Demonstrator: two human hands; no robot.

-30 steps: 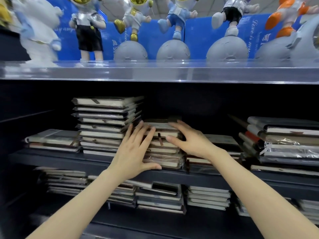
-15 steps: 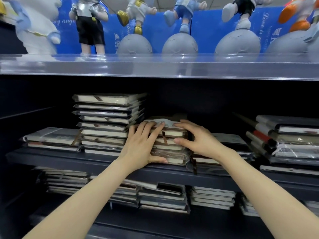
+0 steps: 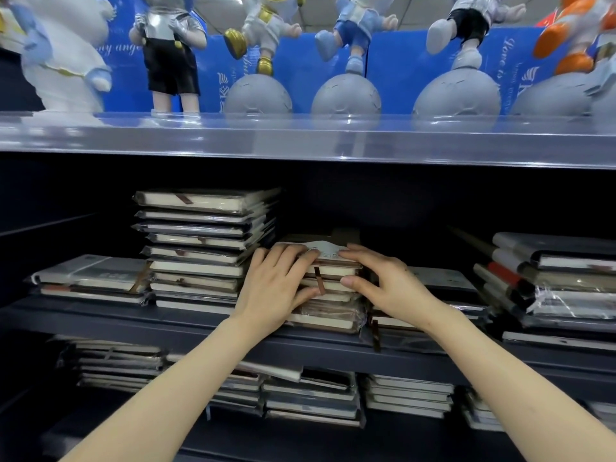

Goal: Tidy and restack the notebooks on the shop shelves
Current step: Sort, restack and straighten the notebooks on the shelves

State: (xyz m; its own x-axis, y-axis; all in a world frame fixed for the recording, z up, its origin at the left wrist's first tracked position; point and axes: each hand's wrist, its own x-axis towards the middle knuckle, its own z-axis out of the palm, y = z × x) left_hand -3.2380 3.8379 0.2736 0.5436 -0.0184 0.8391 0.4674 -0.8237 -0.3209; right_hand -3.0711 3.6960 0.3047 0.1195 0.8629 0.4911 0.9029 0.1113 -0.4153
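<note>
A short stack of wrapped notebooks [image 3: 328, 313] sits mid-shelf on the dark middle shelf [image 3: 186, 323]. My left hand [image 3: 275, 291] holds its left side, fingers laid over the top edge and thumb tucked against the front page edges. My right hand [image 3: 383, 281] holds the right side, fingers curved over the white label on top and thumb pressed on the front. A taller notebook stack [image 3: 203, 248] stands directly left, touching my left hand's knuckles.
Low notebook piles lie at far left [image 3: 90, 278] and behind my right hand [image 3: 443, 278]; an untidy pile [image 3: 560, 281] fills the right. More notebook stacks [image 3: 313, 398] sit on the lower shelf. Astronaut figurines [image 3: 260, 61] stand on the clear top shelf [image 3: 300, 138].
Both hands slid inward from the flanks onto the middle stack, thumbs closing on its front. The stack's top with a white label has come into view. The camera moved closer.
</note>
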